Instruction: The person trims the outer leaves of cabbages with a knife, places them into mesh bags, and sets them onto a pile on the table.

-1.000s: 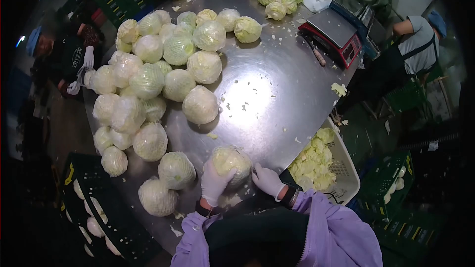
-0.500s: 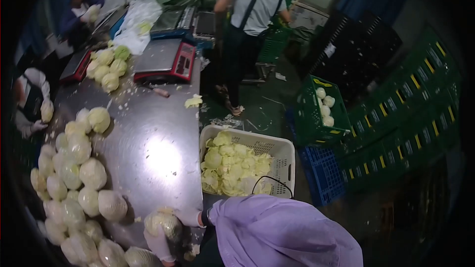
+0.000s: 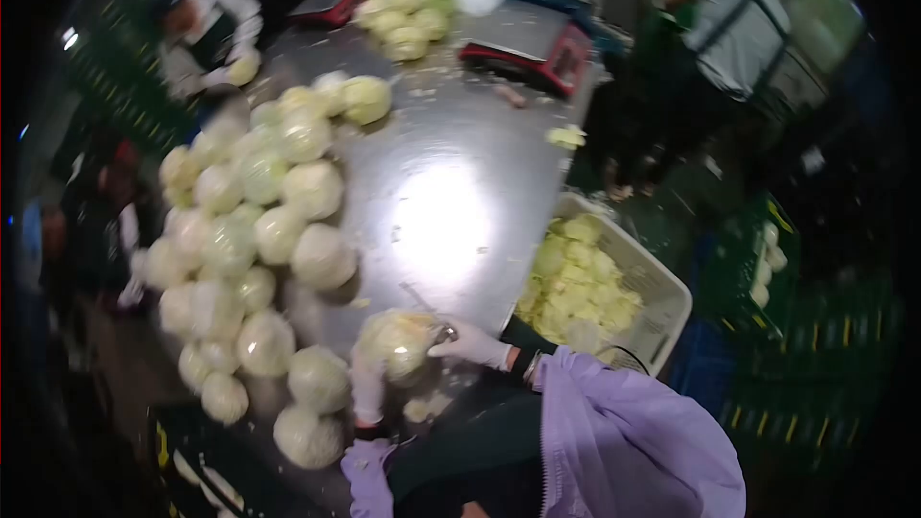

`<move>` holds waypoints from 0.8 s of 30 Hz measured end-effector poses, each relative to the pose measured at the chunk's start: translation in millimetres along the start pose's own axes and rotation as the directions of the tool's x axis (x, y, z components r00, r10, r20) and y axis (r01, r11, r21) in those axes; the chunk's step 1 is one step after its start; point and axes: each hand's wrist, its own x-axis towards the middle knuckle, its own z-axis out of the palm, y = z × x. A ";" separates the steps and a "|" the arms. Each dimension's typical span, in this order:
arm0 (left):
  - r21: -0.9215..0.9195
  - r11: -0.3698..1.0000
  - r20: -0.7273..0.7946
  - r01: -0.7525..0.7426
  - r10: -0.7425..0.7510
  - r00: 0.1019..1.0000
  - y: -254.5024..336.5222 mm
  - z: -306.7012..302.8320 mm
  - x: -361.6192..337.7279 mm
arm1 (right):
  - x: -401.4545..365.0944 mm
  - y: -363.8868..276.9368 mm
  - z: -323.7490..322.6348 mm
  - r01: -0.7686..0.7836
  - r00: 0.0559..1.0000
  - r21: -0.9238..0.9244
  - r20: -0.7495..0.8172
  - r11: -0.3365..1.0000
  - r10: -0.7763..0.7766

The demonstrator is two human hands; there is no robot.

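A pale cabbage point(image 3: 401, 350) with a glossy surface rests near my edge of the metal table point(image 3: 393, 269). My left hand point(image 3: 367, 386), in a white glove, cups its left side. On its right, my gloved right hand point(image 3: 475, 345) is closed around a knife point(image 3: 444, 333). A thin blade seems to point up and left over the cabbage's top, though blur softens it. Cabbage scraps point(image 3: 417, 411) lie just below. To the left is a large heap of cabbages point(image 3: 259, 173), many of them shiny as if wrapped in film.
A white crate point(image 3: 672, 302) of trimmed leaves point(image 3: 580, 273) stands against the table's right side. Red scales point(image 3: 552, 62) and more cabbages point(image 3: 405, 19) are at the far end. Co-workers stand left point(image 3: 216, 34) and far right point(image 3: 739, 29). A green crate point(image 3: 753, 273) holds cabbages.
The view has swung left, so everything sits further right and more of the left side shows. My right hand now shows a knife at the cabbage; my left hand stays on it.
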 end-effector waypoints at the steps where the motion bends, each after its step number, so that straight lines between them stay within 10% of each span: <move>1: -0.072 0.995 -0.024 -0.066 0.064 0.998 11.5 -0.3 -4.6 | 10.1 5.4 6.9 -0.006 1.000 0.032 0.019 0.999 0.005; 5: -0.290 0.955 0.069 0.060 -0.042 0.997 -8.0 -6.3 -22.8 | 33.2 -7.9 12.9 -0.309 0.950 0.141 0.005 0.940 0.312; 9: -0.514 0.829 0.238 0.220 -0.108 0.965 50.6 -23.7 -10.9 | 36.2 2.4 11.0 0.099 0.991 -0.234 -0.065 0.967 -0.118; 11: -0.340 0.940 0.098 -0.027 0.064 0.993 139.6 -41.1 -2.3 | 33.8 1.0 3.8 0.143 0.986 -0.361 -0.026 0.922 -0.163; 15: -0.339 0.941 0.065 -0.013 0.037 0.997 122.0 -27.0 0.0 | 35.6 -23.7 4.0 0.000 1.000 -0.079 -0.031 0.997 -0.002; 17: -0.513 0.858 0.152 -0.026 0.120 0.981 105.8 -19.2 -1.7 | 26.1 -47.7 -0.1 -0.324 0.946 0.203 0.097 0.924 0.311; 24: -0.634 0.773 0.081 0.020 0.041 0.996 71.3 -3.6 -8.9 | 0.4 -80.7 -1.6 -0.383 0.893 0.243 0.345 0.891 0.290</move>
